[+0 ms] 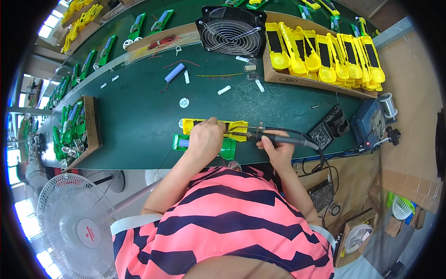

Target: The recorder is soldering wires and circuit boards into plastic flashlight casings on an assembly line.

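Holds yellow housing [238, 124] on green bench [139, 125], just beyond green casing [227, 150]. Grasps it with bent fingers of left hand [207, 138]; cannot tell exact pinch beneath knuckles. Grips soldering iron [285, 139] by its handle in right hand [278, 151], with fingers wrapped round. Could scorch plastic or burn left fingertips through a slip of the iron, or through a tug on its cable [311, 143]. Has the housing lying lengthwise left to right, right end toward the iron; cannot tell front from back.

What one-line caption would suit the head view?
Left hand on a yellow casing, right hand holding a soldering iron, above a green workbench.
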`<action>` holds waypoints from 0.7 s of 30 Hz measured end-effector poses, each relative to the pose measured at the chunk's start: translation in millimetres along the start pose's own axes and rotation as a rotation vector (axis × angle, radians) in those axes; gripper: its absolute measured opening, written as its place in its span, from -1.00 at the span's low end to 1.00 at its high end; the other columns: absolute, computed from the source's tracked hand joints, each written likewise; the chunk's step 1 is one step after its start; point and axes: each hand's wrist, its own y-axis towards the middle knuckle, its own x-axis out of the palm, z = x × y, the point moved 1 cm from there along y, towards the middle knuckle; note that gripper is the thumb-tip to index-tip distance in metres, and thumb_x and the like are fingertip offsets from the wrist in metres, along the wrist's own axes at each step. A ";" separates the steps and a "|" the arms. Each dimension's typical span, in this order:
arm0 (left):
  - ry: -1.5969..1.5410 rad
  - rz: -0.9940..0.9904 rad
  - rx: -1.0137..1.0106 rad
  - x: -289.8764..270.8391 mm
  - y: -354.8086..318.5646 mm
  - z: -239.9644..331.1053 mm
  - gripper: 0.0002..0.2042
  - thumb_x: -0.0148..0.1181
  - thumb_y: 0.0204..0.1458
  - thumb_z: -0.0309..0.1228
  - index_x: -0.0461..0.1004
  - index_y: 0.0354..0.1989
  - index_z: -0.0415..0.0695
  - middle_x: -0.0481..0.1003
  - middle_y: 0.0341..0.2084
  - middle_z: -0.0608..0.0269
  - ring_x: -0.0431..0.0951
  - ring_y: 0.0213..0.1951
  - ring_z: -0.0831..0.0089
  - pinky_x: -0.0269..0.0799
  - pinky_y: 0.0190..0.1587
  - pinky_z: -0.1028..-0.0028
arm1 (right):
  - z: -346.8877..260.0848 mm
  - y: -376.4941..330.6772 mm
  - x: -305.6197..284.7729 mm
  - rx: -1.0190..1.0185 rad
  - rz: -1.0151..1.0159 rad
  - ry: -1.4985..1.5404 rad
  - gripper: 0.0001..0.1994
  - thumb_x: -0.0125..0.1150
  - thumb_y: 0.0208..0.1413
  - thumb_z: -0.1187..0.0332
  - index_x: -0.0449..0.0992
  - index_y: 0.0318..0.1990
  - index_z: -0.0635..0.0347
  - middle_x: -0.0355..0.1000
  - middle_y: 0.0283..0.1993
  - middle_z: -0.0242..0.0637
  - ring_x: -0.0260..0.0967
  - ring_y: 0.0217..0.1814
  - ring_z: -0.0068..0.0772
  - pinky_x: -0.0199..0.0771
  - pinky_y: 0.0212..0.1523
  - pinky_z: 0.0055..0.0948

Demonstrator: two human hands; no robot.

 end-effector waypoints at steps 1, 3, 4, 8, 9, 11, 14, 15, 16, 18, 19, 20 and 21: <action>0.006 -0.003 -0.002 0.3 0.0 -0.3 -0.95 0.06 -0.20 -0.51 0.45 -0.59 -0.17 0.39 -0.59 0.13 0.46 -0.49 0.19 0.37 -0.43 0.32 | -1.1 -0.8 0.3 0.000 0.000 0.001 -0.85 0.14 -0.06 0.54 0.37 -0.31 0.38 0.42 -0.46 -0.20 0.42 -0.48 -0.53 0.43 -0.46 -0.63; 0.013 -0.002 -0.002 -0.5 0.0 0.3 -0.95 0.06 -0.20 -0.51 0.45 -0.59 -0.18 0.39 -0.59 0.13 0.46 -0.49 0.19 0.37 -0.43 0.31 | -6.7 -3.8 1.7 -0.028 -0.003 0.005 -0.86 0.09 -0.04 0.57 0.35 -0.28 0.39 0.41 -0.43 -0.19 0.41 -0.50 -0.48 0.46 -0.45 -0.58; 0.009 0.000 -0.005 -0.6 -0.1 0.8 -0.95 0.06 -0.20 -0.51 0.45 -0.59 -0.18 0.39 -0.59 0.12 0.46 -0.49 0.19 0.37 -0.43 0.31 | -8.9 -6.7 1.8 -0.030 0.049 0.098 -0.85 0.14 -0.06 0.56 0.39 -0.31 0.40 0.42 -0.42 -0.18 0.43 -0.48 -0.49 0.47 -0.44 -0.58; 0.011 0.010 -0.010 1.3 -0.5 0.2 -0.94 0.06 -0.21 -0.52 0.46 -0.59 -0.18 0.39 -0.59 0.12 0.46 -0.49 0.19 0.37 -0.43 0.31 | -15.5 -16.5 5.6 -0.209 0.004 -0.079 -0.79 0.12 -0.06 0.56 0.33 -0.23 0.37 0.43 -0.31 -0.09 0.46 -0.46 -0.44 0.48 -0.42 -0.57; 0.017 0.004 -0.013 1.4 -0.3 0.3 -0.94 0.05 -0.21 -0.52 0.46 -0.59 -0.18 0.39 -0.59 0.12 0.46 -0.49 0.19 0.37 -0.43 0.32 | -15.5 -18.8 6.9 -0.236 -0.038 -0.186 -0.76 0.13 -0.05 0.55 0.30 -0.19 0.34 0.43 -0.26 -0.04 0.46 -0.46 -0.45 0.47 -0.43 -0.58; 0.031 -0.010 -0.021 -0.2 0.5 2.2 -0.94 0.06 -0.22 -0.51 0.47 -0.59 -0.18 0.39 -0.58 0.13 0.46 -0.48 0.19 0.37 -0.42 0.32 | -22.4 -16.3 18.0 -0.296 -0.157 -0.367 -0.59 0.22 -0.12 0.46 0.22 -0.10 0.27 0.42 -0.18 -0.06 0.40 -0.15 -0.32 0.31 -0.04 -0.29; 0.032 -0.012 -0.016 -0.5 1.5 3.0 -0.94 0.07 -0.22 -0.51 0.47 -0.58 -0.18 0.39 -0.59 0.13 0.47 -0.48 0.19 0.37 -0.42 0.32 | -3.4 -14.6 28.7 -0.220 -0.344 -0.410 -0.29 0.35 -0.30 0.36 0.05 0.04 0.20 0.33 -0.03 -0.19 0.09 0.20 -0.19 -0.19 0.26 -0.11; 0.029 -0.019 -0.019 -0.7 2.0 3.9 -0.94 0.07 -0.22 -0.51 0.47 -0.58 -0.18 0.39 -0.59 0.13 0.47 -0.48 0.20 0.37 -0.41 0.32 | -0.3 -14.8 28.8 -0.154 -0.413 -0.479 -0.22 0.38 -0.32 0.36 -0.03 0.06 0.19 0.26 0.08 -0.22 0.09 0.21 -0.30 -0.26 0.28 -0.11; 0.039 0.003 0.001 -1.1 1.3 4.5 -0.94 0.06 -0.25 -0.52 0.46 -0.60 -0.19 0.38 -0.60 0.12 0.47 -0.48 0.21 0.39 -0.43 0.33 | -5.0 -12.7 30.7 -0.114 -0.441 -0.506 -0.21 0.39 -0.34 0.36 -0.01 0.05 0.19 0.27 0.07 -0.21 0.07 0.23 -0.26 -0.25 0.29 -0.14; 0.064 0.001 0.010 -0.4 0.6 4.8 -0.95 0.05 -0.28 -0.53 0.45 -0.62 -0.20 0.36 -0.61 0.11 0.47 -0.49 0.23 0.40 -0.44 0.35 | 1.8 -14.6 32.0 -0.117 -0.401 -0.506 -0.22 0.39 -0.34 0.37 -0.01 0.05 0.19 0.28 0.07 -0.21 0.05 0.23 -0.23 -0.25 0.29 -0.16; 0.065 -0.007 -0.005 -0.3 0.7 4.8 -0.94 0.06 -0.25 -0.52 0.46 -0.60 -0.19 0.37 -0.61 0.12 0.47 -0.49 0.21 0.39 -0.43 0.34 | 7.4 -15.4 31.9 -0.117 -0.362 -0.506 -0.22 0.39 -0.34 0.38 -0.01 0.05 0.19 0.28 0.06 -0.22 0.04 0.24 -0.20 -0.25 0.29 -0.18; 0.066 -0.015 -0.021 -0.2 0.8 4.7 -0.93 0.07 -0.22 -0.51 0.48 -0.58 -0.17 0.37 -0.61 0.13 0.46 -0.50 0.20 0.37 -0.42 0.33 | 11.7 -13.6 31.1 -0.169 -0.382 -0.444 -0.22 0.39 -0.34 0.40 -0.01 0.05 0.19 0.28 0.06 -0.22 0.05 0.23 -0.16 -0.25 0.29 -0.20; 0.075 -0.013 -0.007 0.6 0.7 4.1 -0.93 0.06 -0.22 -0.51 0.48 -0.58 -0.17 0.37 -0.61 0.13 0.46 -0.50 0.20 0.37 -0.42 0.33 | 12.3 -13.1 31.3 -0.170 -0.382 -0.443 -0.22 0.39 -0.34 0.40 -0.01 0.05 0.19 0.28 0.06 -0.22 0.05 0.23 -0.16 -0.25 0.29 -0.20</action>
